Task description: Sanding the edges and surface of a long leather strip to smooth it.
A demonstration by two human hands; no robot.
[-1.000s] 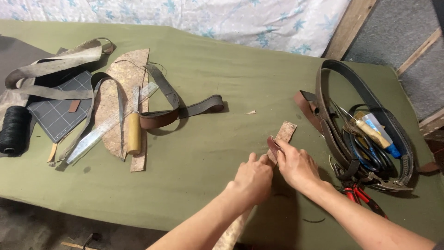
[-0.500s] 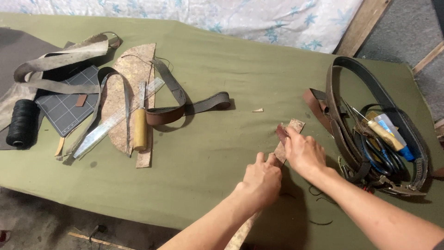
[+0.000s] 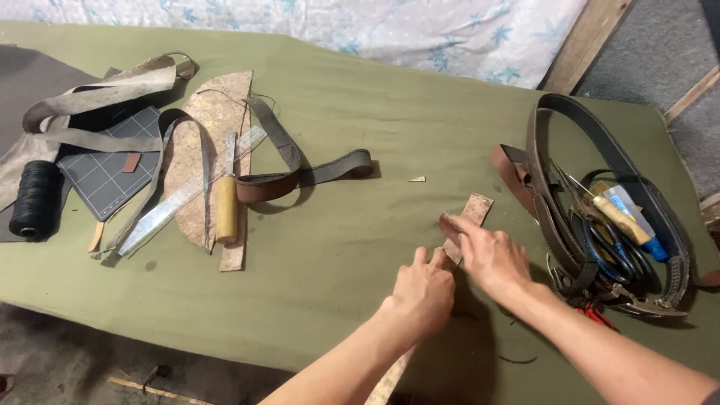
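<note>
Head view: both hands are on a narrow leather strip (image 3: pixel 471 214) lying on the green cloth table (image 3: pixel 360 285), right of middle and near the front edge. The strip runs diagonally from its far end down under the hands and off the front edge.

Left hand (image 3: pixel 424 289): fingers curled close, tips pressing the strip flat, not wrapped round it. Right hand (image 3: pixel 491 255): fingers narrow, forefinger and thumb pinching a small dark brown piece (image 3: pixel 450 225) against the strip's upper part.

To the right, near the right edge: coiled belts (image 3: pixel 555 187) ringing a heap of tools (image 3: pixel 622 225). Left half: steel ruler (image 3: pixel 187 196), yellow-handled tool (image 3: pixel 226 210), cutting mat (image 3: pixel 105 174), black thread spool (image 3: pixel 34 199).

To do this well, I'd say: keep the left hand pinning the strip flat, line the dark piece up square with the strip's edges, and press evenly without shifting the strip.
</note>
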